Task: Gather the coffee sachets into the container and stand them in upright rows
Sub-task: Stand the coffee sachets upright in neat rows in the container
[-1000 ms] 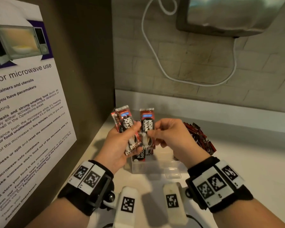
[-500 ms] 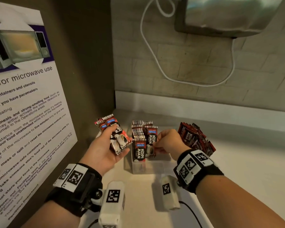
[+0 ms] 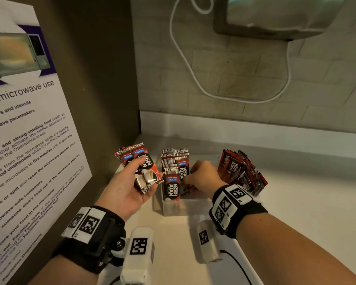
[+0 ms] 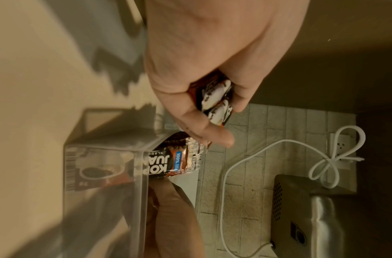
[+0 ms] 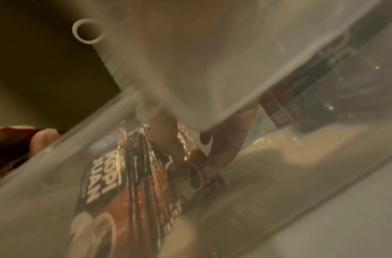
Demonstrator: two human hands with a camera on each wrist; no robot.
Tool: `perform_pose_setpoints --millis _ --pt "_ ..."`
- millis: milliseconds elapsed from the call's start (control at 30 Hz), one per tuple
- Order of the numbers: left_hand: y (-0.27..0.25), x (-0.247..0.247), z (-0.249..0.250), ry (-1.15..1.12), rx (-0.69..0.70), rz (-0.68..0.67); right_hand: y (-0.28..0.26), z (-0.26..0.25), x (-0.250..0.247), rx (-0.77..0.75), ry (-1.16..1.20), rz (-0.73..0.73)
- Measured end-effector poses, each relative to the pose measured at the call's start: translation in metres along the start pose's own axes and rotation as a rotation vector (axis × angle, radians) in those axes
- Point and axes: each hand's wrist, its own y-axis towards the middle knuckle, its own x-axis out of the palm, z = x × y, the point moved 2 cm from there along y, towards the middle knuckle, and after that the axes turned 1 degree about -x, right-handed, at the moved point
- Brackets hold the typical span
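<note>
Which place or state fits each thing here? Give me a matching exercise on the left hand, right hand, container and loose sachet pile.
Things:
1. left hand
2. right hand
3. container
4. sachet pile

Places or states:
A. lies loose on the counter, right of the container
B. holds a few sachets beside the container
C. reaches in among the upright sachets
D. clear, with sachets standing in rows

Pairs: 1-B, 2-C, 3-D, 4-A

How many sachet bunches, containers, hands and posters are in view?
Sachet bunches: 3 (held bunch, standing bunch, loose pile)
Clear container: 1
Hands: 2 (left hand, right hand)
Poster: 1
Total: 7
</note>
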Motion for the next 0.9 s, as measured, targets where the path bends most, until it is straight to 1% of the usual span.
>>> perform_pose_setpoints --millis 100,167,333,500,733,833,900 --pt "0.001 0.001 0.000 0.007 -0.003 0.001 -0.001 -0.002 0.003 -0.001 -0.049 -0.078" --pt "0.001 0.000 0.000 0.020 -0.003 0.000 0.001 -0.003 0.005 -0.019 -0.099 -0.092" --pt "0.000 0.001 -0.001 0.063 0.004 -0.013 0.005 -0.002 0.004 -0.070 -0.199 -0.025" --pt "-0.005 0.002 -0.003 0.034 -0.004 -0.049 0.004 -0.003 0.005 -0.115 -0.244 0.010" --pt "-0.006 0.000 -0.002 0.060 0.012 -0.043 0.003 -0.004 0.003 -0.158 -0.264 0.028" --pt "-0.006 -0.001 -0.002 0.073 0.025 -0.041 -0.001 -0.002 -0.003 -0.138 -0.245 0.062" --pt "-0.005 0.000 -0.001 0.074 0.038 -0.042 -0.004 -0.003 -0.010 -0.121 -0.190 0.100"
